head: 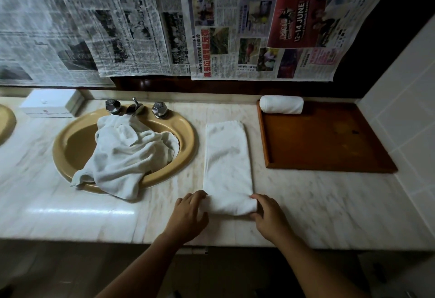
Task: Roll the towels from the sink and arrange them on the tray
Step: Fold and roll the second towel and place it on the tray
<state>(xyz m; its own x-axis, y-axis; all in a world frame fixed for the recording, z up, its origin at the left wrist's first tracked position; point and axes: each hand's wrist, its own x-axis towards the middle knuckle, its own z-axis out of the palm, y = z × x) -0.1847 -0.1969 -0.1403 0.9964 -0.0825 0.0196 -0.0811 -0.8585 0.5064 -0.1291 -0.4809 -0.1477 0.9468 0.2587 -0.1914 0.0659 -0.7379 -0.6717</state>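
Observation:
A white towel (227, 161) lies folded into a long strip on the marble counter, between the sink and the tray. Its near end is turned up into a small roll. My left hand (190, 215) grips the roll's left end and my right hand (268, 215) grips its right end. A heap of crumpled white towels (124, 154) fills the yellow sink (186, 137) and hangs over its front rim. On the wooden tray (329, 142) at the right, one rolled white towel (281, 104) lies along the far edge.
Chrome taps (136, 108) stand behind the sink. A white box (50, 106) sits at the back left. Newspaper sheets (259, 27) hang on the wall above the counter. A tiled wall (404, 100) closes off the right side. The counter's front edge (94, 236) runs just below my hands.

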